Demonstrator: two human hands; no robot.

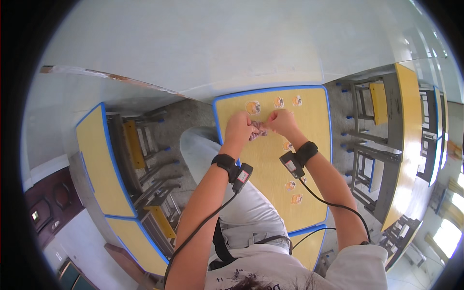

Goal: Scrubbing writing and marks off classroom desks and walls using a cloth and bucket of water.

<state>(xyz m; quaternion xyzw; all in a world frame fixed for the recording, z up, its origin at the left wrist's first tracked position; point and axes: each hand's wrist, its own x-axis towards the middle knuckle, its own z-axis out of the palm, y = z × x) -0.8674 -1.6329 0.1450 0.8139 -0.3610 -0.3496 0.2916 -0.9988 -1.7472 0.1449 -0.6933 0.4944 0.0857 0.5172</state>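
Over the upper part of a yellow desk [270,170] with blue edging, my left hand [239,128] grips a small, purplish patterned piece [258,130], perhaps cloth or a packet; its exact kind cannot be told. My right hand [281,122] is at the piece's right side, its thumb and fingertips pinched together near the edge. Whether the fingertips hold it is hard to see. Beyond my hands lie a large orange-and-white sticker [253,108] and two smaller stickers [278,102]. Nearer my body are several more, among them a squarish sticker [296,199].
A pale wall [217,47] borders the desk's far edge. To the left are desks [103,163] with stools; to the right stand more desks [407,145] and a yellow stool [378,104]. Black cables [333,204] run from devices strapped to both wrists.
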